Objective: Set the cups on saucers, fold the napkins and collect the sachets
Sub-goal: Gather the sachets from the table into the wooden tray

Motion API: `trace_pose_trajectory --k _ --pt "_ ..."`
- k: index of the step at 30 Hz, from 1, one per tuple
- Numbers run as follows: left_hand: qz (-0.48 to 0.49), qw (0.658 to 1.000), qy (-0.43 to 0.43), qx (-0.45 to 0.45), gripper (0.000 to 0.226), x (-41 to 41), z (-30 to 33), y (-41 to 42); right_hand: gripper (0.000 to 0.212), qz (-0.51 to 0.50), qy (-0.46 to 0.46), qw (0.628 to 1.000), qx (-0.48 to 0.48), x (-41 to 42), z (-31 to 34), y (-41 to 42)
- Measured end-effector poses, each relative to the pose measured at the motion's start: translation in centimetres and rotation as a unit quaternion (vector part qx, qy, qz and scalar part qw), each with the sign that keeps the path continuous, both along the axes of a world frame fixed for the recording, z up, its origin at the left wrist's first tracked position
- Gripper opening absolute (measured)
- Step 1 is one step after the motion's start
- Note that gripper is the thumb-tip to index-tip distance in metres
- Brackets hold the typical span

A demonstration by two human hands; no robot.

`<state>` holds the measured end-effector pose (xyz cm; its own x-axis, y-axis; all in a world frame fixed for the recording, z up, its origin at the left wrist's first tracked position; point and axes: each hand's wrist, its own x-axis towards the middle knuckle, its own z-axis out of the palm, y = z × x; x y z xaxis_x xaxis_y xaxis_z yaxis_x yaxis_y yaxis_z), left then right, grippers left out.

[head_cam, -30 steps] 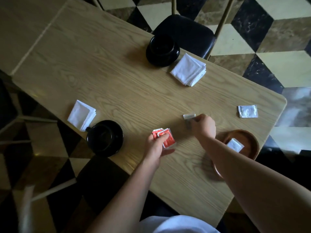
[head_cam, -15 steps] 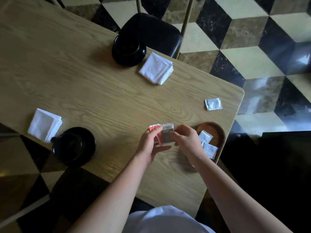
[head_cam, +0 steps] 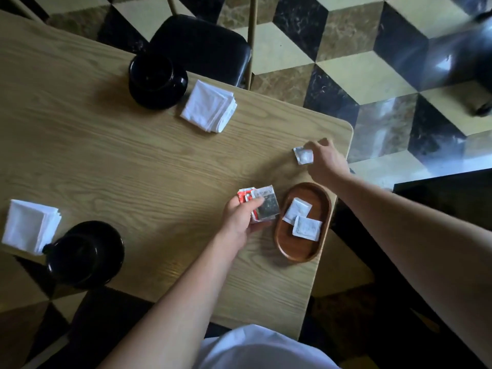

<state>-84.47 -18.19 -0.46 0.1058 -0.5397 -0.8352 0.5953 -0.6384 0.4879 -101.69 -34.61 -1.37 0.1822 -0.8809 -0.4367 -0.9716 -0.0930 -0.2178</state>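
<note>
My left hand (head_cam: 241, 222) grips a small stack of sachets (head_cam: 262, 205), red ones under a grey one, just left of the oval wooden tray (head_cam: 291, 246). Two white sachets (head_cam: 306, 226) lie in the tray. My right hand (head_cam: 326, 161) reaches to the table's right edge, fingers pinching a white sachet (head_cam: 303, 155) that rests on the wood. A black cup on a saucer (head_cam: 155, 81) stands at the far side beside a folded white napkin (head_cam: 209, 106). Another black cup on a saucer (head_cam: 85, 253) sits at the near left with a folded napkin (head_cam: 28, 226) beside it.
The wooden table (head_cam: 133, 161) ends close behind my right hand. A black cushioned chair (head_cam: 205, 46) stands behind the far cup. Checkered tile floor (head_cam: 359, 75) surrounds the table.
My right hand left the sachet stack, which now stays in my left hand alone, and moved up and right to the white sachet at the table edge.
</note>
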Motion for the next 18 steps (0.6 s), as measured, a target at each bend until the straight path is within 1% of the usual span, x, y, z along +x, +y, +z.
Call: trace_pose_trajectory --k 2,3,5,6,10,12,14,15,17,18 --pt "-0.017 1.0 0.007 0.009 0.025 -0.5 0.1 -0.3 0.053 0.096 0.063 0.993 0.014 0.9 0.2 -2.0" --pt "-0.022 1.0 0.01 0.01 0.021 -0.7 0.1 -0.4 0.054 0.124 0.082 0.989 0.011 1.4 0.3 -2.8" --pt "-0.034 0.999 0.017 0.006 0.016 -1.1 0.3 -0.6 0.054 0.145 0.104 0.984 0.003 2.1 0.4 -3.8" --pt "-0.04 0.999 0.02 0.003 0.017 -1.4 0.3 -0.6 0.051 0.148 0.108 0.983 0.002 2.2 0.4 -4.1" --pt "-0.047 0.999 0.016 0.001 0.016 -2.2 0.6 -0.8 0.022 0.154 0.104 0.983 0.01 1.6 0.5 -4.3" --pt "-0.044 0.999 0.004 0.003 0.016 -2.6 0.6 -0.8 0.018 0.105 0.053 0.993 0.031 1.3 0.6 -3.5" --pt "-0.036 0.999 -0.003 0.008 0.019 -3.1 0.8 -0.7 0.015 0.01 -0.046 0.997 0.056 0.8 1.1 -1.8" --pt "-0.031 0.999 -0.002 0.012 0.018 -3.4 0.9 -0.6 0.02 -0.037 -0.096 0.993 0.065 0.2 1.4 -0.6" --pt "-0.017 1.0 0.001 0.023 0.014 -4.2 1.3 -0.4 0.034 -0.126 -0.198 0.967 0.1 -1.7 2.6 2.7" --pt "-0.012 0.999 -0.001 0.03 0.014 -4.6 1.5 -0.3 0.036 -0.174 -0.257 0.941 0.131 -2.7 3.3 4.6"
